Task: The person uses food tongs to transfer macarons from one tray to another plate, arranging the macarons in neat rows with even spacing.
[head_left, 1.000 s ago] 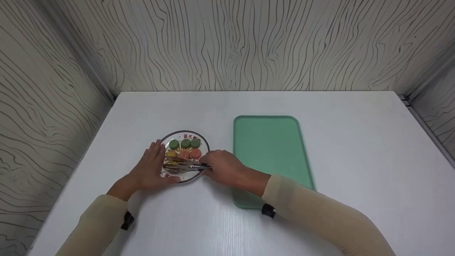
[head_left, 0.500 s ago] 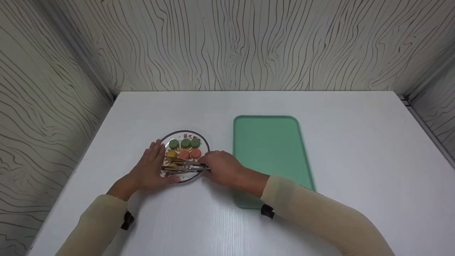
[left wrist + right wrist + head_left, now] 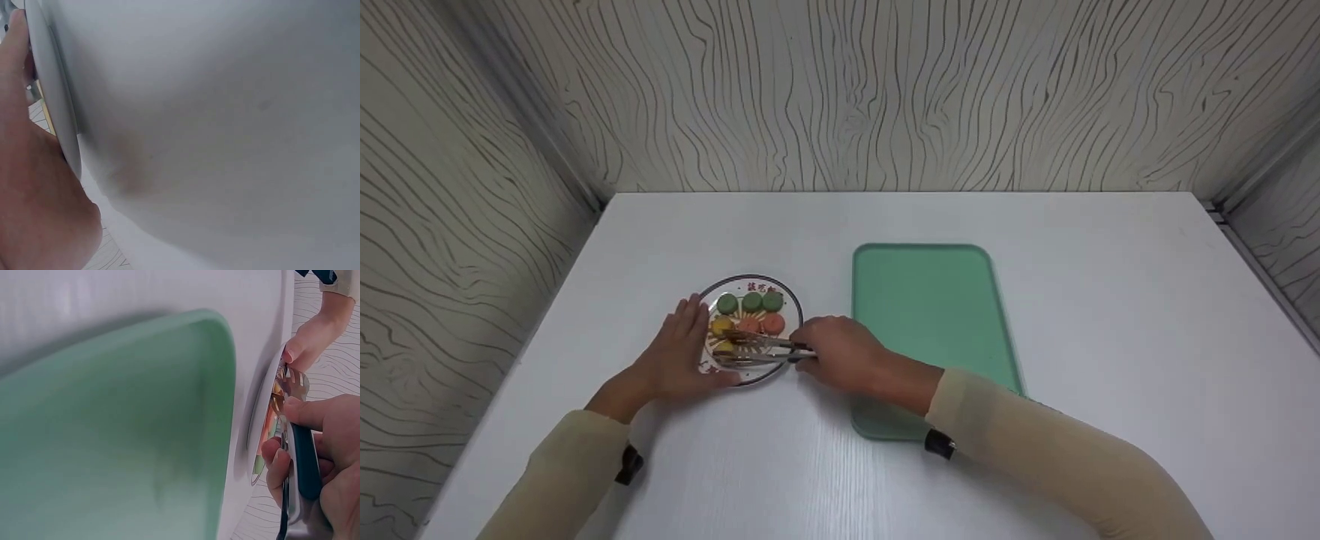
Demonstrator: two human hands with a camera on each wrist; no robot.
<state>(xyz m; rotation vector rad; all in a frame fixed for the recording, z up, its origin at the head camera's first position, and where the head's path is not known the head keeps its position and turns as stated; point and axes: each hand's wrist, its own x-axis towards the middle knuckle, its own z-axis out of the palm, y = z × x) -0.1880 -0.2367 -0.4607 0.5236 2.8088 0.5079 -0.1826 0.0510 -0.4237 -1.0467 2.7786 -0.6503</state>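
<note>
A small round plate (image 3: 790, 298) on the white table holds several round macarons: green ones (image 3: 751, 302) at the back, orange ones (image 3: 772, 323) in the middle and yellow ones (image 3: 721, 326) at the left. My left hand (image 3: 679, 356) rests flat against the plate's left rim (image 3: 53, 90), fingers straight. My right hand (image 3: 840, 354) grips metal tongs (image 3: 757, 348) with dark handles (image 3: 306, 467); their tips lie over the front of the plate near a yellow macaron. Whether the tips hold anything is hidden.
A green rectangular tray (image 3: 930, 315) lies just right of the plate, its near corner under my right forearm; it also fills the right wrist view (image 3: 112, 433). Patterned walls close in the table at the back and both sides.
My right hand and the tongs have drawn slightly to the right, and the tong tips have shifted over the plate's front. The left hand and plate have stayed put.
</note>
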